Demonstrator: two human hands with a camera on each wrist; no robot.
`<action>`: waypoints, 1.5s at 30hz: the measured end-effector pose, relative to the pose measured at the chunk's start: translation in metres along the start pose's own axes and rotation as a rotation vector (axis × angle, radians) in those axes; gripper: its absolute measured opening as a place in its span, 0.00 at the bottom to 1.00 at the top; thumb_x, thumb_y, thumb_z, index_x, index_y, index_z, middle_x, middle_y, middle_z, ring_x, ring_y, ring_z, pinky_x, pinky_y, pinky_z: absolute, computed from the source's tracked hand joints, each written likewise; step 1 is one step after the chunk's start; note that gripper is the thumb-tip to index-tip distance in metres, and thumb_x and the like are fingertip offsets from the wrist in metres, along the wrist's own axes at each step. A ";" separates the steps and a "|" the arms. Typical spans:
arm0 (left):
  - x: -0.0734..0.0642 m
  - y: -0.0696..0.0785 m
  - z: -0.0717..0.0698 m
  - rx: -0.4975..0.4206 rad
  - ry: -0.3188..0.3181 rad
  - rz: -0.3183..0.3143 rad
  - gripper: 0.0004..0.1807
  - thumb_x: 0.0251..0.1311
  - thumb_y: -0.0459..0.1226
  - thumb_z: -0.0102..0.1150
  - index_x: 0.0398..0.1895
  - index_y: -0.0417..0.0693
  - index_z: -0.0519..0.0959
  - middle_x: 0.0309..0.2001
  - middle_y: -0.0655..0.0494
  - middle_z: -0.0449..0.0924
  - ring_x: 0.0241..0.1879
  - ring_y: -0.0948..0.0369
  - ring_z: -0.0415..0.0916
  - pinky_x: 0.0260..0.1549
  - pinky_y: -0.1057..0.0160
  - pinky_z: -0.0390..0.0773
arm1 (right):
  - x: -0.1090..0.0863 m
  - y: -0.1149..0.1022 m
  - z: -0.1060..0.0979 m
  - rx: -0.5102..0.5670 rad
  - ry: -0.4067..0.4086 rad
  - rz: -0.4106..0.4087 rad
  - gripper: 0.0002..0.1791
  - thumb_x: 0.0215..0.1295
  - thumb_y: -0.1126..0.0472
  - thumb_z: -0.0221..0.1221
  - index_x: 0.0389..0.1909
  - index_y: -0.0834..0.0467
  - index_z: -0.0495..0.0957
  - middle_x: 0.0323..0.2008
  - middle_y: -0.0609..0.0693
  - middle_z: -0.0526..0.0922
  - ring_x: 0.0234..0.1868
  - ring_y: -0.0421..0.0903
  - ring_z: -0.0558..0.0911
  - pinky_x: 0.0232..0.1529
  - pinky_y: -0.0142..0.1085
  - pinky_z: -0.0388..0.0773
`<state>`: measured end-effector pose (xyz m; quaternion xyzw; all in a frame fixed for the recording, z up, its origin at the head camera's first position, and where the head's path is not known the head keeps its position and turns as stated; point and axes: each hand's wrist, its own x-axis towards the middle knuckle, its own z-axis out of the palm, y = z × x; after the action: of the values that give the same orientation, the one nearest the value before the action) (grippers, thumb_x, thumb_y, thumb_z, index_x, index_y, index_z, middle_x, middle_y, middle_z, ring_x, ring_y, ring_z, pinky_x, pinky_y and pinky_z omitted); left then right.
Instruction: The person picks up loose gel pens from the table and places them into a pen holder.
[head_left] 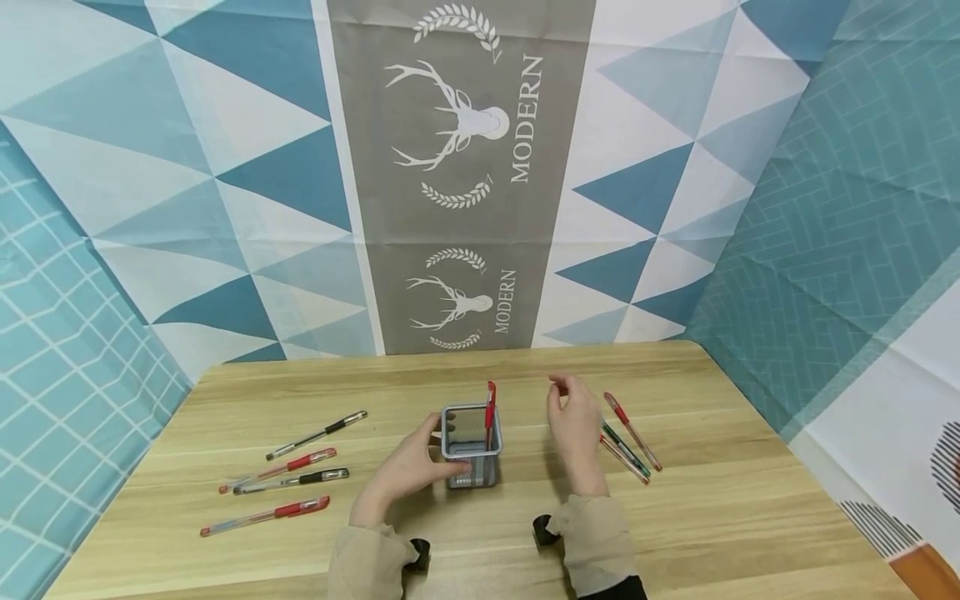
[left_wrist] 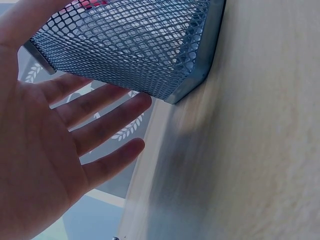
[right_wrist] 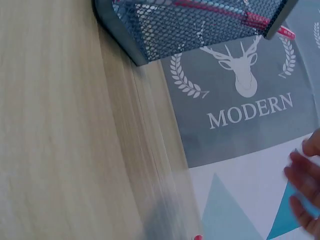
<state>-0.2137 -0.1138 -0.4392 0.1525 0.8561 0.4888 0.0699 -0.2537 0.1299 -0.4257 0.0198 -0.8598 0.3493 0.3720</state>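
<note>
Left hand (head_left: 408,468) grips mesh holder (head_left: 485,472); right hand (head_left: 576,427) loosely curled.

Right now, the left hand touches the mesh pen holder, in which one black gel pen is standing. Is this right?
The colour is wrong: the head view shows one red gel pen standing in the mesh pen holder, which the left hand touches.

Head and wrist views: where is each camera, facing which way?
Head: worn there, facing forward and down at the table; left hand, right hand and sleeves show.
Left wrist: worn there, facing the basket and table; that hand shows.
Right wrist: worn there, facing basket, table and backdrop; that hand shows partly.
Both wrist views share basket, table and backdrop.
</note>
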 end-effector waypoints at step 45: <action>0.001 -0.002 0.001 0.010 0.004 0.008 0.45 0.41 0.49 0.70 0.63 0.47 0.59 0.49 0.50 0.74 0.50 0.52 0.72 0.49 0.51 0.71 | -0.010 0.033 -0.008 -0.215 -0.431 0.357 0.20 0.60 0.61 0.50 0.51 0.64 0.72 0.40 0.60 0.80 0.29 0.51 0.78 0.16 0.34 0.68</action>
<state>-0.2144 -0.1136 -0.4413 0.1555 0.8581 0.4850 0.0654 -0.2515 0.1570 -0.4473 -0.0975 -0.9409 0.3037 0.1136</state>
